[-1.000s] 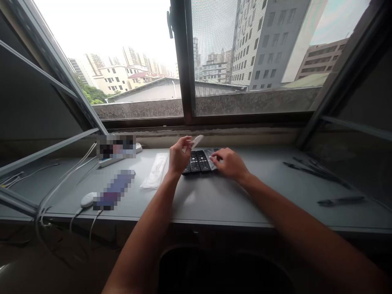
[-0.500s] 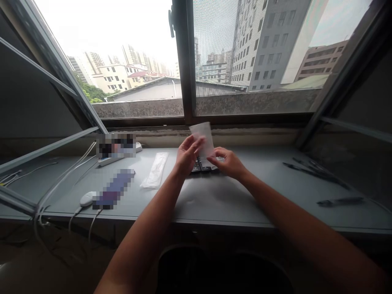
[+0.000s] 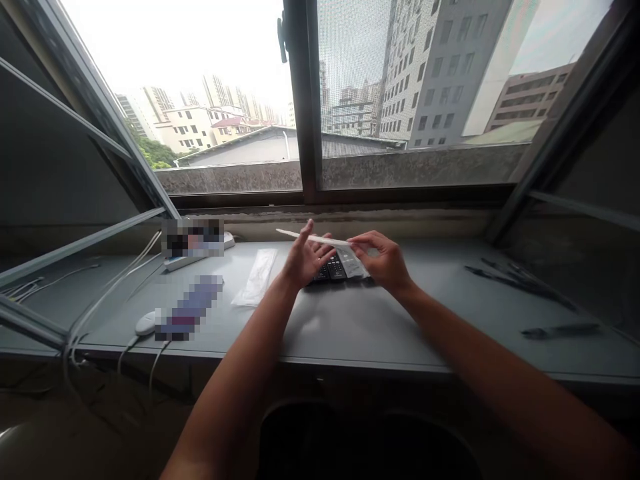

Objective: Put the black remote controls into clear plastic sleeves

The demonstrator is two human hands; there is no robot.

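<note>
Both my hands hold a thin clear plastic bag [image 3: 320, 239] flat and nearly level above the grey sill. My left hand [image 3: 303, 258] is under its left part with fingers partly spread and the thumb on it. My right hand [image 3: 383, 257] pinches the bag's right end. Beneath them lie black remote controls [image 3: 333, 268] side by side, and another clear bag [image 3: 356, 267] lies over the right one.
The grey sill [image 3: 350, 320] runs under a window. On its left part are a flat clear packet [image 3: 257, 285], a blurred dark object [image 3: 190, 308], a white mouse [image 3: 146, 323], a power strip [image 3: 195, 253] and white cables [image 3: 100, 300]. Dark tools [image 3: 520, 280] lie at the right.
The bag went from pinched in my left hand alone, to upright between both hands, to lying flat and level between them. My right hand left the remotes.
</note>
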